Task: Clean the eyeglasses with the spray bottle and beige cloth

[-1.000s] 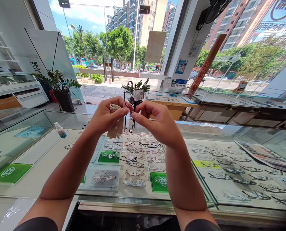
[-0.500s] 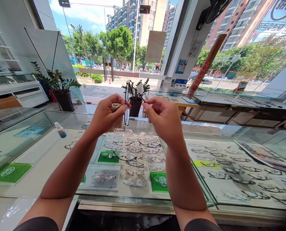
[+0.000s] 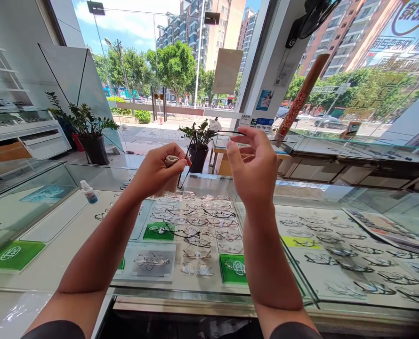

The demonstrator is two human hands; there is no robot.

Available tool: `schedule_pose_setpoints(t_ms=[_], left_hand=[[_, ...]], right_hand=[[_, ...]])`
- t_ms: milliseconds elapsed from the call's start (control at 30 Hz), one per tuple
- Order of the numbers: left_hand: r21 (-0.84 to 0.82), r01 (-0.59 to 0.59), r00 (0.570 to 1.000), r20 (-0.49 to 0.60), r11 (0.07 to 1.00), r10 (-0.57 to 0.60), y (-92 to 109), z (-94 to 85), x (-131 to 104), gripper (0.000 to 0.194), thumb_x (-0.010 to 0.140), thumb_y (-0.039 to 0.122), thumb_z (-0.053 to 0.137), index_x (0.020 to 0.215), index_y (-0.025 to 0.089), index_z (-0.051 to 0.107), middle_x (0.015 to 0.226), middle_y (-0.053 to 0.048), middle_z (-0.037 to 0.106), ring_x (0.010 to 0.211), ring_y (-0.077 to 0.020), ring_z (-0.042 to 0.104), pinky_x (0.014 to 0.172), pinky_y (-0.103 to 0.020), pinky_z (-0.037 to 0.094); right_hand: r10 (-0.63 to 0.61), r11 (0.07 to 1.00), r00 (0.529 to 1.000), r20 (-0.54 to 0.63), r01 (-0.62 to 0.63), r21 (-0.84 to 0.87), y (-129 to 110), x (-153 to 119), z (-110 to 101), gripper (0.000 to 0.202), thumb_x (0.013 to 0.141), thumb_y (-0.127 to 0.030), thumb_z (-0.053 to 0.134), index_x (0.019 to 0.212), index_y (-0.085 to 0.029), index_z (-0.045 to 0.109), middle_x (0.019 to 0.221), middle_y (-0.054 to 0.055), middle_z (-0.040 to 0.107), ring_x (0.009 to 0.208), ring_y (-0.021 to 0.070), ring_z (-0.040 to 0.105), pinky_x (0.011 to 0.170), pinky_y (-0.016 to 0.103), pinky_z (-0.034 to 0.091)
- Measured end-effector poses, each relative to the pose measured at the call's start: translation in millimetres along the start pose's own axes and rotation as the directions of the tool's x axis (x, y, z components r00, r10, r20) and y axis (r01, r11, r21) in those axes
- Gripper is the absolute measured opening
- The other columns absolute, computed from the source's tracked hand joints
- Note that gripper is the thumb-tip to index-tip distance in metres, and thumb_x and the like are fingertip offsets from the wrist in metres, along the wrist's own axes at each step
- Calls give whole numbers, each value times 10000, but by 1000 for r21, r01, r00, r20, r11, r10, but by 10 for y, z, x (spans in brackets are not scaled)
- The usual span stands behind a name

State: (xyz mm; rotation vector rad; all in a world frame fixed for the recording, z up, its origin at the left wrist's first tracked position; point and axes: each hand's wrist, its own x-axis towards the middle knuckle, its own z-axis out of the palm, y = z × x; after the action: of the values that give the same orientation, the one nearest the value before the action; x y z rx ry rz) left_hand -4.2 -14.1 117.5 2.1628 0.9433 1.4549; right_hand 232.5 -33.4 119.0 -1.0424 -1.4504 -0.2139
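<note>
My left hand (image 3: 162, 169) is closed on a pair of dark-framed eyeglasses (image 3: 194, 153), held tilted above the display counter. A beige cloth (image 3: 170, 161) is bunched in the same hand, and part of it hangs below the fingers. One temple of the glasses reaches right, toward my right hand (image 3: 253, 162). That hand is raised with thumb and fingers apart; its fingertips are near the temple's end, and whether they touch it I cannot tell. A small white tag (image 3: 214, 125) shows by the temple.
Under the glass counter lie rows of eyeglasses (image 3: 197, 254) and green cards (image 3: 233, 268). A spray bottle (image 3: 88, 192) stands at left. On the right are more frames and a magazine-like sheet (image 3: 382, 230). Potted plants (image 3: 92, 148) stand beyond, before a large window.
My right hand has moved right and up, and its fingers have spread from a pinch on the temple. The glasses have tilted and turned in my left hand.
</note>
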Motion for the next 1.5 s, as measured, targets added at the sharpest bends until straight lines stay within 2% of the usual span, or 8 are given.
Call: schedule_pose_setpoints(t_ms=[200,367,567,833,1100,1300,1400,1500], left_hand=[[-122,15,1000,-15,992,-17,4,29,9,245,905,411,730,841,200,625,897,-56,775,826,-178,721,734,-288,566],[-114,37,999,30,993,-33,48,78,-17,275,896,434,762,828,213,612,710,6,632,561,-112,527,488,-234,403],[-116,2,1000,19,993,0,61,118,-24,286,906,446,763,805,225,612,685,9,612,536,-115,498,463,-248,386],[-184,-1,999,-42,983,-7,24,127,-20,264,925,431,754,846,216,623,958,-82,816,917,-221,785,789,-327,627],[-116,-62,968,-248,991,32,3,124,2,199,935,393,692,869,227,605,969,-70,814,949,-217,785,865,-359,618],[-112,-141,909,-408,984,84,-19,150,17,176,963,368,650,887,244,550,945,-51,777,978,-213,780,921,-378,610],[-90,-151,893,-439,984,96,-33,147,18,191,976,388,650,900,249,542,970,-54,785,987,-214,772,944,-389,606],[-78,-117,916,-394,990,77,-40,134,11,205,983,403,660,894,246,564,970,-57,779,1003,-226,762,926,-389,605]], right_hand=[[-26,999,998,51,24,43,-117,-109,145,525,983,-493,774,1394,-324,493,1456,117,705,1061,289,753,877,504,613],[-32,998,984,174,22,56,-245,-180,246,489,975,-469,775,1349,-281,522,1407,131,694,1094,304,722,916,499,591],[-5,998,981,195,-7,57,-285,-174,241,441,976,-371,735,1366,-271,556,1354,126,689,1100,313,706,959,508,569],[-6,999,980,198,-1,36,-282,-160,195,346,1001,-284,651,1334,-251,562,1357,148,684,1074,304,704,950,504,565],[-32,998,986,161,39,-46,-192,-135,179,318,980,-205,587,1295,-247,581,1318,171,644,1225,392,632,1092,632,513],[-17,984,974,224,56,-168,-103,-147,224,340,946,-192,572,1283,-237,572,1349,183,622,1290,422,575,1078,656,488],[13,979,963,268,43,-200,-73,-152,234,321,943,-206,572,1261,-242,588,1366,175,645,1245,411,585,1027,640,490],[11,981,960,278,43,-188,-91,-144,219,281,967,-233,588,1245,-240,629,1350,163,685,1237,404,597,1045,629,480]])
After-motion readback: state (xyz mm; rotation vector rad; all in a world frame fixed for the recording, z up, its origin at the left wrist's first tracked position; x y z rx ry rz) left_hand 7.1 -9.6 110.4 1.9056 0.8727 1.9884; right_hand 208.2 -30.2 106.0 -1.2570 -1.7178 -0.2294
